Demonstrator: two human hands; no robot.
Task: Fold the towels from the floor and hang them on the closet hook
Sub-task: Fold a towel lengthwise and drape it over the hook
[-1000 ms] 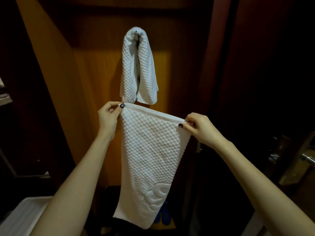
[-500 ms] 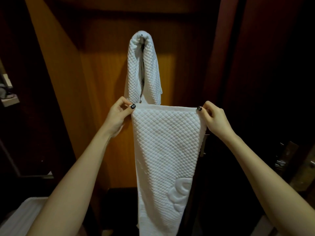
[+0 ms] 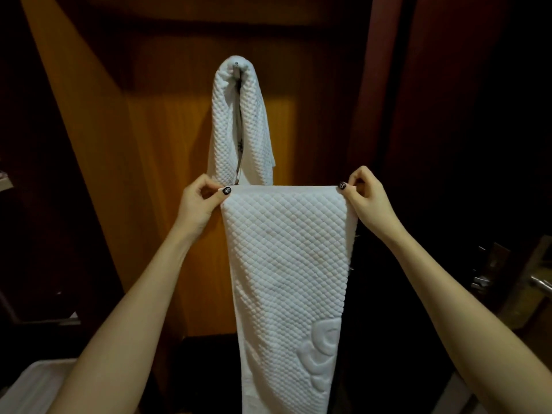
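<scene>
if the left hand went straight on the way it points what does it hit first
Probably the lower end of the hung towel, just above and beyond the left hand pinching the held towel. Depth is unclear; it could instead reach the wooden closet panel behind.

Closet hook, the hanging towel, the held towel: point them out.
closet hook (image 3: pixel 236 64): head view, metal tip above the fold.
hanging towel (image 3: pixel 226 130): head view, left drape.
held towel (image 3: pixel 286 249): head view, quilted middle.
</scene>
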